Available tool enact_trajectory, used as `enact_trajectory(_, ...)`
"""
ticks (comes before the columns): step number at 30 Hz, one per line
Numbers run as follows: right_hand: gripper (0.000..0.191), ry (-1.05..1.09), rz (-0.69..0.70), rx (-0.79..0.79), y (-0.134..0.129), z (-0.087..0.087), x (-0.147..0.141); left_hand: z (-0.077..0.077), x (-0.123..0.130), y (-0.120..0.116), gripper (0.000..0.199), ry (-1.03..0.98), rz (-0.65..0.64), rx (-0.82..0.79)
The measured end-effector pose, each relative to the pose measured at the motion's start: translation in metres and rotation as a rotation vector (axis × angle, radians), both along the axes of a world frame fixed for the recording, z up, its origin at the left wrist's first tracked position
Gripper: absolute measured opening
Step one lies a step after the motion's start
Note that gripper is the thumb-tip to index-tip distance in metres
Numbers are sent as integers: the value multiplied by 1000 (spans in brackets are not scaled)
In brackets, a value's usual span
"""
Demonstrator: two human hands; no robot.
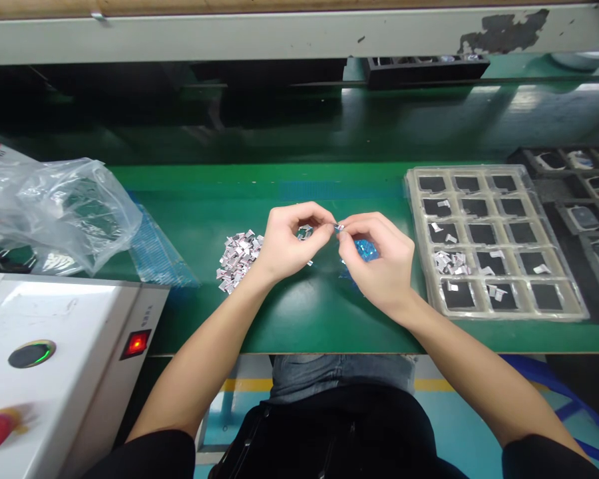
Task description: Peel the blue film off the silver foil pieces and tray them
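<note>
A tiny silvery-white part (339, 227) is pinched between the fingertips of my left hand (299, 239) and my right hand (379, 256), which meet above the green bench. Its exact kind is too small to make out. Beside my left wrist lies a heap of small white-and-grey parts (237, 259), partly covered by that hand. More small parts (305, 232) show through the gap between my left thumb and finger. Under my right hand is a pile of shiny blue pieces (366, 250), half hidden by the fingers.
A clear compartment tray (432, 293) with scattered small parts stands at right, beside dark trays (549, 189) holding framed pieces. Plastic bags (80, 206) lie at left, behind a white machine (90, 332) with a lit red switch (136, 343). A beam (279, 33) crosses above.
</note>
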State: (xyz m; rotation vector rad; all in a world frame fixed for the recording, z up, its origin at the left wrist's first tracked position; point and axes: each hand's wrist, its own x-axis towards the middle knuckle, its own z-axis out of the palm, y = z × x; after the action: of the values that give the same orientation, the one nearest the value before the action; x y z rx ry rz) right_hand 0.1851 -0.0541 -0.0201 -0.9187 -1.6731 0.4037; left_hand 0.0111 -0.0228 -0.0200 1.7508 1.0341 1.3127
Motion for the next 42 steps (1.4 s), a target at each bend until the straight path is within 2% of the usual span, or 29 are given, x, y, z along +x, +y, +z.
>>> enact_trajectory(4,16,-19,-53,44,2,2,2,-1,-2,2,10,-17,35,-23)
enact_trajectory(7,15,-48,-114,48,6,0,6,-2,-4,5,10,-27,109,-19)
enact_trajectory(14,12,-261,-209,-66,13,-12,14,-3,-9,11,7,-33,231,-6)
enact_trajectory(18,10,-247,-219,-67,13,-12,13,-2,-10,11,7,-27,234,-4)
enact_trajectory(22,23,-254,-235,-61,13,-11,13,-3,-10,11,7,-15,239,0)
enact_trajectory(26,5,-187,-205,-96,15,-9,17,-6,-10,12,7,-6,236,11)
enact_trajectory(32,13,-122,-150,-145,21,-11,19,-8,-11,13,8,5,241,43)
enact_trajectory(34,15,-205,-127,-155,20,-14,17,-7,-11,12,9,27,256,70)
enact_trajectory(37,18,-478,-76,-117,13,-19,10,-4,-10,8,12,76,273,124)
enact_trajectory(40,34,-757,4,-48,3,-23,1,3,-5,2,13,153,251,180)
enact_trajectory(42,44,-855,76,-18,-2,-28,-5,12,3,-2,12,236,186,248)
